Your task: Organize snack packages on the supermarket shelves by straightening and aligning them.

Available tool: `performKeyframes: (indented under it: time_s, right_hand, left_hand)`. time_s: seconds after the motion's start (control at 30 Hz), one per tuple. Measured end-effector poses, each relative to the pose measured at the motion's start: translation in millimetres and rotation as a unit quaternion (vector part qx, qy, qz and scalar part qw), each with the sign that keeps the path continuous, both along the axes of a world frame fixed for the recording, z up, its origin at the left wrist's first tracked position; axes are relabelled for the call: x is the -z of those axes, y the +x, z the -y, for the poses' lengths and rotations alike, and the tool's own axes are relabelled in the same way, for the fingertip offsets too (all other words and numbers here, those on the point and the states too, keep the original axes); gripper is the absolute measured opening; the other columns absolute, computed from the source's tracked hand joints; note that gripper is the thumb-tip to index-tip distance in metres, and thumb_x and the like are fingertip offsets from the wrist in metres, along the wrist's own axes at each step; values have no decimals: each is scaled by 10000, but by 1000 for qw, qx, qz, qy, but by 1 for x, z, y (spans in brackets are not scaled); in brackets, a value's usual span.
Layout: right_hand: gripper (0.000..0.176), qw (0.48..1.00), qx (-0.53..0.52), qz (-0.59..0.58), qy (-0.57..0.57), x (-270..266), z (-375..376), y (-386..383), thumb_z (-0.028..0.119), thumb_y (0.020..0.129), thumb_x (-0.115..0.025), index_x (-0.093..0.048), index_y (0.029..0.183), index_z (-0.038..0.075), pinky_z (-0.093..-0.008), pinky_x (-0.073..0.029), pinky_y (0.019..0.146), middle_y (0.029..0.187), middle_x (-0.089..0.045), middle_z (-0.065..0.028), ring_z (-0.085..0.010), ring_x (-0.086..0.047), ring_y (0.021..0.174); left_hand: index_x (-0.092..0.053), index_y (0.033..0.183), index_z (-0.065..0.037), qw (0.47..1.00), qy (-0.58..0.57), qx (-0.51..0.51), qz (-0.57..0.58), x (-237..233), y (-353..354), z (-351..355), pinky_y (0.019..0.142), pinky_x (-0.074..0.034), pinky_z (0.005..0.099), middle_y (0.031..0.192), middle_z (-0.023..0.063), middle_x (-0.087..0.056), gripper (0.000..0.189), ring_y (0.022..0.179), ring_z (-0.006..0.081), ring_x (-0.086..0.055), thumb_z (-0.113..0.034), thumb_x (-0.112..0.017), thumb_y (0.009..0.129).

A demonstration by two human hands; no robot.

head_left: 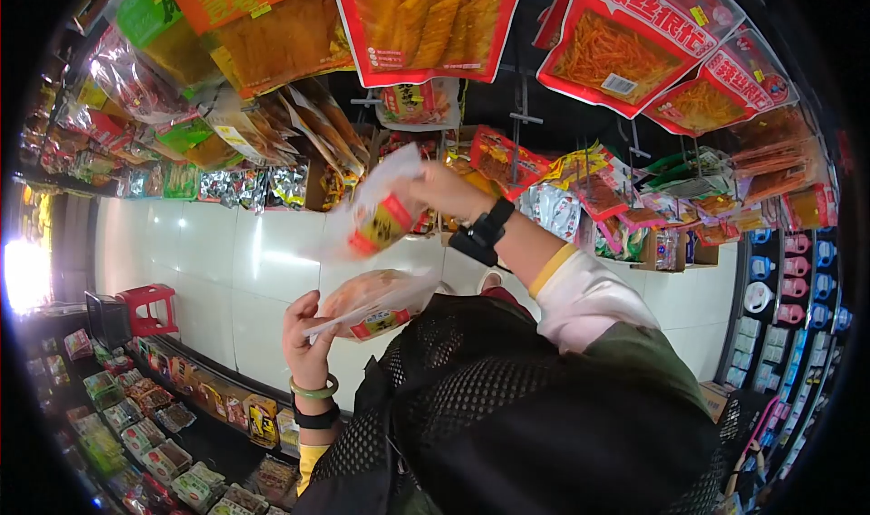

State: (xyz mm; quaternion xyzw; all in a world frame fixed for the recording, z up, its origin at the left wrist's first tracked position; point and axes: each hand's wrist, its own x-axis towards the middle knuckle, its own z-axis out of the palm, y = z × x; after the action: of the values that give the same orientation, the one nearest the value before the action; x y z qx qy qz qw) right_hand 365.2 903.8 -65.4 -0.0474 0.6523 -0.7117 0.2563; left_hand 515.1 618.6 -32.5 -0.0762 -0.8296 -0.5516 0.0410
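My left hand [308, 332], with a green bangle on its wrist, pinches the edge of a clear snack packet [376, 305] with a red and yellow label. The packet lies tilted in front of my body. Above it, my right hand [446, 190] grips the top of a similar snack packet [376, 209], which hangs slanted and smeared by motion. A black band with a small device [480, 231] sits on my right wrist. The two packets are apart. Close beyond my right hand are the hanging snack bags, among them a red bag [509, 162].
Large snack bags [430, 26] and red-bordered bags [616, 53] hang from metal hooks overhead. Tiled floor [272, 252] lies below. A red stool [147, 309] stands at left, above a shelf of packaged food [168, 461]. Bottles [795, 266] line the right shelves.
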Motion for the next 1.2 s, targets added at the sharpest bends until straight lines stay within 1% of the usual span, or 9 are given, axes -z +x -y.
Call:
performKeyframes:
  time_s: [0.07,0.2,0.27,0.3,0.4,0.73,0.93,1.0,1.2]
  right_hand:
    - [241,987,112,-110,-23,7,-6,-18,220,893,-551,-612,1006,17,-221,-473,674,898,-625,5,-51,-560,769]
    - [213,977,174,-108,-56,-8,-16,-50,210,891,-550,-617,960,20,-224,-471,649,845,-623,4,-52,-558,735]
    - [198,973,206,-95,46,-14,-18,-60,210,883,-558,-623,910,25,-229,-463,632,805,-621,-4,-53,-556,713]
    - [229,963,246,-111,16,-1,-15,-69,232,878,-565,-622,878,10,-232,-447,595,784,-620,-10,-51,-552,684]
    - [266,941,288,-150,97,8,-16,-73,250,875,-565,-615,875,-12,-244,-435,568,787,-618,-7,-61,-542,649]
    - [277,901,354,-203,146,-3,-6,-49,258,859,-562,-616,851,-14,-291,-440,592,648,-605,-50,-117,-541,605]
    - [371,859,385,-231,247,2,-6,-72,352,831,-548,-610,876,-11,-379,-454,648,743,-624,-193,-324,-610,706]
    - [417,847,411,-155,299,7,-8,-86,390,822,-537,-615,877,-16,-398,-452,685,788,-620,-223,-381,-593,808]
    - [453,856,447,-115,231,16,-14,-94,355,796,-588,-556,1015,-40,-352,-440,788,944,-620,-227,-341,-586,926]
  left_hand:
    - [-624,822,3,998,49,-23,14,0,5,2,863,-417,348,1082,124,-549,134,971,219,-523,-57,-691,723]
    - [-601,825,24,999,43,-16,16,8,15,10,877,-423,347,1085,124,-544,104,999,232,-526,-20,-656,750]
    - [-596,813,23,998,40,-24,39,6,18,11,863,-431,342,1077,126,-550,94,985,233,-532,-23,-654,756]
    - [-596,813,23,998,39,-24,40,6,18,12,863,-431,342,1077,126,-550,94,985,233,-532,-23,-654,756]
    - [-596,804,17,999,20,-31,37,7,18,14,848,-434,339,1057,126,-559,89,968,231,-538,-25,-658,756]
    - [-609,758,7,997,39,-52,41,9,15,4,807,-455,333,986,151,-594,85,930,233,-565,-15,-684,726]
    - [-612,758,10,998,37,-43,37,9,11,1,801,-454,330,963,154,-605,79,923,234,-572,0,-682,722]
    - [-615,761,11,998,35,-41,33,7,10,-2,799,-453,325,956,153,-609,77,915,232,-576,2,-681,722]
    - [-622,814,17,994,49,-69,68,2,9,-6,796,-452,312,939,142,-623,86,886,219,-588,5,-664,740]
